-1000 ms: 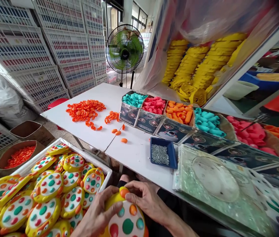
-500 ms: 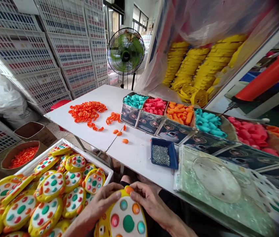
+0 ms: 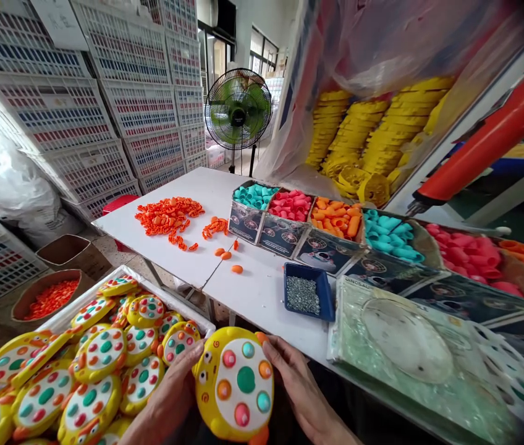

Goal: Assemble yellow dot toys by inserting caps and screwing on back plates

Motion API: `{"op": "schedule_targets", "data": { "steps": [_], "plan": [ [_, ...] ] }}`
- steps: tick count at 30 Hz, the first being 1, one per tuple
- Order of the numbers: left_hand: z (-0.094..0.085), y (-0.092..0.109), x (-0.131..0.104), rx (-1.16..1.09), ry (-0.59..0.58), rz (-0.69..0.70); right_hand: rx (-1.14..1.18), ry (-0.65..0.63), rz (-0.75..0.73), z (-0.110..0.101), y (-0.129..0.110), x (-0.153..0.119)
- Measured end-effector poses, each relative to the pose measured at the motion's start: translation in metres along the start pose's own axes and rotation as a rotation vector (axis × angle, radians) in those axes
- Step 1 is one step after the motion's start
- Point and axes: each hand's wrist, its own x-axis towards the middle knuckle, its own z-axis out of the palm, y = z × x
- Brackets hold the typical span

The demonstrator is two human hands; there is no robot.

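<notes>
A yellow toy [image 3: 246, 379] with a white face and coloured round buttons is held up between my two hands, its buttons turned toward me. My left hand [image 3: 183, 371] grips its left edge by the eyes, thumb on top. On the other side, my right hand [image 3: 290, 364] has its fingers round the upper right edge, beside an orange foot-like part. To the left, a white crate [image 3: 197, 314] is heaped with several toys of the same kind [image 3: 99, 349]. Fingertips behind the toy are hidden.
On the white table [image 3: 243, 290] lie a pile of small orange parts [image 3: 169, 216], a blue tray of screws [image 3: 303, 293] and bins of coloured pieces [image 3: 290, 204]. A red electric screwdriver [image 3: 484, 145] hangs at right. A plastic-wrapped box [image 3: 405, 346] sits near the right front edge.
The toy has been raised and turned, so its eyes now face left higher up. My hands have moved from its top edge to its two sides. The view has tilted slightly.
</notes>
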Motion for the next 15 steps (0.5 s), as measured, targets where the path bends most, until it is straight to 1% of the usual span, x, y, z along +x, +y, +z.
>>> {"op": "schedule_targets", "data": {
  "steps": [3, 5, 7, 10, 13, 15],
  "plan": [
    [0.011, -0.004, -0.008, 0.022, -0.068, 0.059, 0.113, 0.113, -0.003, 0.001, 0.007, -0.001],
    [0.019, -0.009, -0.011, 0.029, -0.075, 0.089, 0.160, 0.155, -0.015, 0.003, 0.013, -0.001],
    [0.026, -0.014, -0.012, 0.014, -0.028, 0.121, 0.190, 0.164, -0.017, 0.006, 0.017, -0.001],
    [0.033, -0.019, -0.014, -0.033, 0.062, 0.165, 0.207, 0.187, 0.020, 0.009, 0.022, -0.001],
    [0.037, -0.018, -0.015, -0.082, 0.182, 0.184, 0.185, 0.220, 0.056, 0.011, 0.023, 0.000],
    [0.037, -0.014, -0.015, -0.094, 0.271, 0.192, 0.141, 0.201, 0.051, 0.011, 0.022, 0.002]
  ]
}}
